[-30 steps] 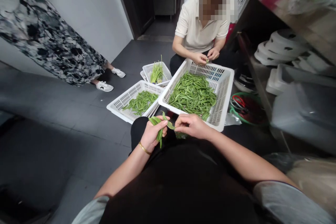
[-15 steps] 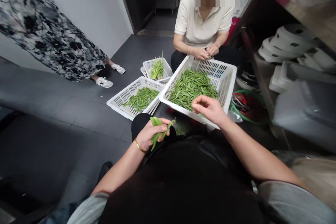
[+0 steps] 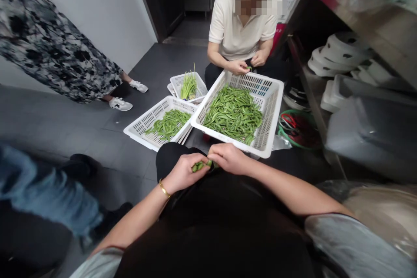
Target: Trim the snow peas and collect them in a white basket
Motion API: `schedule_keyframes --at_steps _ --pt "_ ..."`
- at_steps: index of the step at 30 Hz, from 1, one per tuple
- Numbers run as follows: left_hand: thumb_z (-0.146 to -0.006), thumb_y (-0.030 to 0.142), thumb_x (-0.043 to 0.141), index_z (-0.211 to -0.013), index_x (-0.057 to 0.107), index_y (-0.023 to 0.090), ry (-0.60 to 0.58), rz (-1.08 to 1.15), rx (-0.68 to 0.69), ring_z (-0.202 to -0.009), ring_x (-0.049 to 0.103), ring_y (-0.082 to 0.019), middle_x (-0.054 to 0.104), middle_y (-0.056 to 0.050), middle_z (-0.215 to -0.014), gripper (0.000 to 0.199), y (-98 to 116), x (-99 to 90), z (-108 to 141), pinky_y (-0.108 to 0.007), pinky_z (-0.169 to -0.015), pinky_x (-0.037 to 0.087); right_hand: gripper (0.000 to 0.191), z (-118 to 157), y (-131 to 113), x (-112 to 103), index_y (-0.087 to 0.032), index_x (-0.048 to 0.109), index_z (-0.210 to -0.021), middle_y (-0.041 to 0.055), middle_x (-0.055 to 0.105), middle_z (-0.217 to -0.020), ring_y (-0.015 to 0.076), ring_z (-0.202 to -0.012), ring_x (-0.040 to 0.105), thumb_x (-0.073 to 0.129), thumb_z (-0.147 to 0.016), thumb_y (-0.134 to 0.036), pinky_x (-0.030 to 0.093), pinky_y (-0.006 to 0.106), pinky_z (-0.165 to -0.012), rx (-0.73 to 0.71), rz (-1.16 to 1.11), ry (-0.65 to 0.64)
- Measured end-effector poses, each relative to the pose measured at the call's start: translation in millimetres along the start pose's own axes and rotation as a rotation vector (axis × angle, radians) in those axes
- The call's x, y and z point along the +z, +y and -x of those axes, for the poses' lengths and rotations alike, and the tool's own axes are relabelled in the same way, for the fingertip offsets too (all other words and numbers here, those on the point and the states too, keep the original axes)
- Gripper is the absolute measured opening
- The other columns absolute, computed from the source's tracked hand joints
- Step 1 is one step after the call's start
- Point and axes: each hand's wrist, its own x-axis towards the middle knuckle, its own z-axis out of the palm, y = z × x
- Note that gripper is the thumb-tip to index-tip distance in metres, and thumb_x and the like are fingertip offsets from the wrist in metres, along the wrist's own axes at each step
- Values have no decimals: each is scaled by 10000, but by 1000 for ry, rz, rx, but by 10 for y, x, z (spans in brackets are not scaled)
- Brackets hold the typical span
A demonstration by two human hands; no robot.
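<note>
Green pods stick out of my left hand, whose fingers are wrapped round them above my lap. Against its fingertips, my right hand is closed in a pinch at the end of a pod. Just beyond my hands stands a large white basket holding a heap of green pods. To its left, a shallower white basket contains a smaller pile of pods.
Facing me sits a person in a cream shirt, hands at the large basket's far rim. Long green stalks lie in a small basket behind. A floral-clothed person stands left; a denim leg is nearer. Shelves line the right.
My right hand has left the large basket's near edge and met my left hand. A denim-clad leg has appeared at the lower left. The view has shifted slightly right.
</note>
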Motion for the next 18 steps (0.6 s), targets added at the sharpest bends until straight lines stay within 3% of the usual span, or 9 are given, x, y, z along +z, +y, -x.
schedule_keyframes --at_steps 4,8,10,13,17,18 --pt "-630 166 755 -722 715 161 219 102 6 -587 529 -120 642 -43 -663 100 -52 78 -60 -209 -568 415 363 63 134 107 -161 552 -778 -40 539 -531 111 -483 552 492 -875 -506 458 231 -504 265 -612 165" --pt "-696 226 693 -757 629 152 490 420 44 -410 445 -79 563 6 -532 116 -178 -101 -183 -185 -403 346 387 248 328 30 -150 590 -795 -43 527 -525 99 -475 535 534 -842 -530 443 223 -499 353 -612 235" --pt "-681 233 667 -699 569 157 500 664 48 -396 414 -72 529 15 -522 126 -238 -264 -241 -169 -354 306 352 310 431 -130 -144 616 -840 -42 536 -548 90 -474 519 574 -828 -493 422 212 -500 363 -488 117" --pt "-626 231 642 -654 531 150 391 932 -66 -469 459 -90 529 -9 -566 141 -343 -428 -288 -144 -336 289 333 196 624 -464 -167 613 -1073 -33 599 -643 98 -524 547 617 -828 -392 428 209 -543 346 -153 -118" --pt "-627 235 659 -802 593 138 303 1060 -211 -507 489 -93 586 -39 -661 210 -494 -380 -305 -138 -350 321 274 -344 1047 -823 -179 593 -1146 78 665 -981 169 -850 626 462 -936 -296 459 245 -725 524 648 9" --pt "-641 241 670 -865 604 140 276 1060 -229 -495 479 -87 589 -37 -672 255 -518 -346 -305 -138 -349 321 275 -493 1172 -868 -159 599 -1142 117 644 -1070 193 -918 621 463 -932 -277 456 257 -751 566 754 19"
